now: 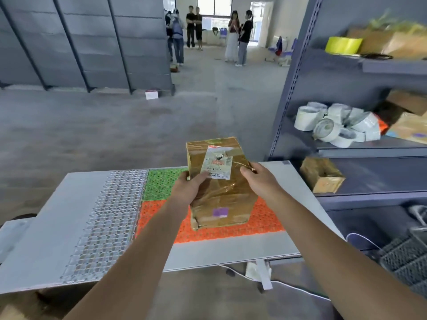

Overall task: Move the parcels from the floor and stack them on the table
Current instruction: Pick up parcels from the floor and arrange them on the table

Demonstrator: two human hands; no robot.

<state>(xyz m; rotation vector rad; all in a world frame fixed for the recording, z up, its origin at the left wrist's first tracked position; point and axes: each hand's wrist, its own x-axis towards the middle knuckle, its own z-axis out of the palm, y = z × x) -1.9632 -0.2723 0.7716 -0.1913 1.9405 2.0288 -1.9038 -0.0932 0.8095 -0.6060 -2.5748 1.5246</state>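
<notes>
Parcel [221, 195]: brown and taped, sitting in the centre of the frame, over the orange mat [265, 225] on the table [46, 239]; whether it is resting there is unclear.
Left hand [188, 188]: gripping the parcel's left side, with the thumb lying beside the white label [216, 163].
Right hand [258, 179]: curling round the parcel's upper right edge.
Relation: the parcel is standing between both hands, with its body showing below them.

The parcel [221, 192] is showing brown, wearing a white label [216, 165] and purple sticker [220, 212] — the orange lattice mat [265, 224], green lattice mat [161, 188] and silvery mesh mat [108, 227] are gleaming.
</notes>
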